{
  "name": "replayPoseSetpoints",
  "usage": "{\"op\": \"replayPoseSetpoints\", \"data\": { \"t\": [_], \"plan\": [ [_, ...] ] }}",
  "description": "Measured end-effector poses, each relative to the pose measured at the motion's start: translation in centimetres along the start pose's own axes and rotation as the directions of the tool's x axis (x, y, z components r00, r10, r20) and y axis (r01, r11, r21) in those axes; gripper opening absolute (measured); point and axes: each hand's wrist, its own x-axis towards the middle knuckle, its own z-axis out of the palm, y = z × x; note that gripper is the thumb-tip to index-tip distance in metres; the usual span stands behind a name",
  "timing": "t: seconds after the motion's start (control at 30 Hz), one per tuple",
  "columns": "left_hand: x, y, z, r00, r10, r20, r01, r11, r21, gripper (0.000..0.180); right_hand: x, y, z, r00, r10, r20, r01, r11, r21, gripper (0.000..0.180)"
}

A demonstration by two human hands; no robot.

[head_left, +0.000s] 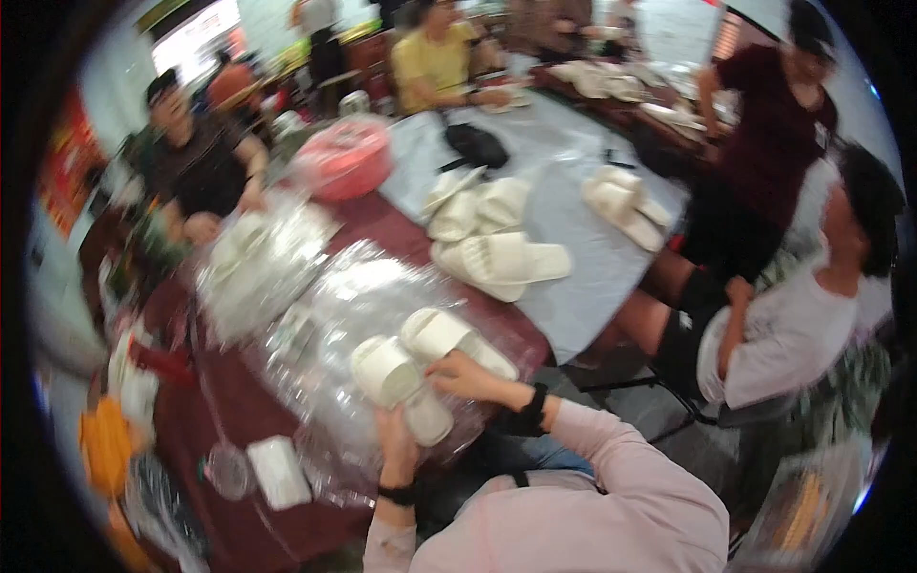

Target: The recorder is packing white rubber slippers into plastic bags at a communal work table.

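A pair of cream slippers lies side by side on clear plastic in front of me, the left slipper (384, 371) and the right slipper (437, 334). My left hand (395, 439) grips the outer side of the left slipper, just behind its strap; some of its fingers are hidden. Between the two slippers, my right hand (465, 376) has its fingers drawn together against the slipper edges, and blur hides exactly which one it pinches. Clear plastic bags (330, 382) spread beneath the pair over the dark red tabletop (210, 420).
More cream slippers (497, 258) are heaped beyond the pair, and others (626, 205) lie on a pale sheet (573, 306). A pink bundle (349, 158), a clear round container (229, 473) and a white packet (280, 473) rest on the table. Several people sit or stand around it.
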Motion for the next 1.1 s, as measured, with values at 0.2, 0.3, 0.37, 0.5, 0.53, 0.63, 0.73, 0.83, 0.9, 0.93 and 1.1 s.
{"op": "replayPoseSetpoints", "data": {
  "t": [0.2, 0.3, 0.37, 0.5, 0.53, 0.63, 0.73, 0.83, 0.9, 0.93, 1.1],
  "plan": [
    [0.1, -0.5, -0.6, 0.984, -0.028, -0.177, 0.030, 1.000, 0.008, 0.040, 1.4, -1.9, 2.2, 0.988, -0.041, -0.148, 0.042, 0.999, 0.003, 0.020],
    [0.3, 0.2, -0.6, 0.990, -0.008, -0.143, 0.010, 1.000, 0.008, 0.035, 2.6, -2.0, 3.2, 0.976, -0.144, -0.165, 0.149, 0.989, 0.016, 0.022],
    [0.3, -0.2, -0.1, 0.996, -0.010, -0.083, 0.020, 0.993, 0.119, 0.035, 2.9, -1.7, 2.9, 0.987, -0.132, -0.090, 0.124, 0.989, -0.083, 0.026],
    [-1.0, 2.4, 0.1, 0.963, -0.270, -0.015, 0.271, 0.961, 0.055, 0.025, 5.0, -1.5, 3.8, 0.994, -0.106, -0.027, 0.099, 0.974, -0.202, 0.025],
    [-1.9, 2.6, -1.2, 0.989, -0.076, 0.127, 0.024, 0.929, 0.369, 0.025, 5.5, -1.3, 4.2, 0.977, -0.214, 0.016, 0.214, 0.970, -0.116, 0.026],
    [-2.5, 2.7, -8.7, 0.913, -0.003, 0.409, -0.399, 0.208, 0.893, 0.048, 4.6, -4.8, 2.7, 0.988, -0.086, -0.125, 0.088, 0.996, 0.008, 0.039],
    [-4.2, 6.5, -4.0, 0.883, 0.031, 0.469, -0.468, -0.016, 0.883, 0.042, 2.4, -4.0, -0.4, 0.961, -0.219, -0.168, 0.252, 0.944, 0.213, 0.045],
    [-3.6, 5.7, -5.1, 0.802, 0.036, 0.597, -0.524, -0.439, 0.730, 0.039, -1.1, -5.5, -3.1, 0.960, -0.255, 0.114, 0.209, 0.928, 0.310, 0.045],
    [-3.1, 5.2, -5.5, 0.832, -0.150, 0.535, -0.536, -0.471, 0.701, 0.040, -4.3, -9.1, -5.5, 0.921, -0.053, 0.386, -0.097, 0.928, 0.359, 0.047],
    [-2.7, 4.2, -6.3, 0.613, 0.124, 0.781, -0.650, -0.483, 0.587, 0.040, -4.1, -7.8, -4.5, 0.895, -0.187, 0.405, 0.000, 0.909, 0.418, 0.043],
    [-1.8, 3.9, -7.5, 0.671, 0.165, 0.723, -0.620, -0.410, 0.669, 0.040, -5.9, -8.1, -4.3, 0.759, -0.297, 0.579, -0.055, 0.857, 0.512, 0.043]
  ]
}}
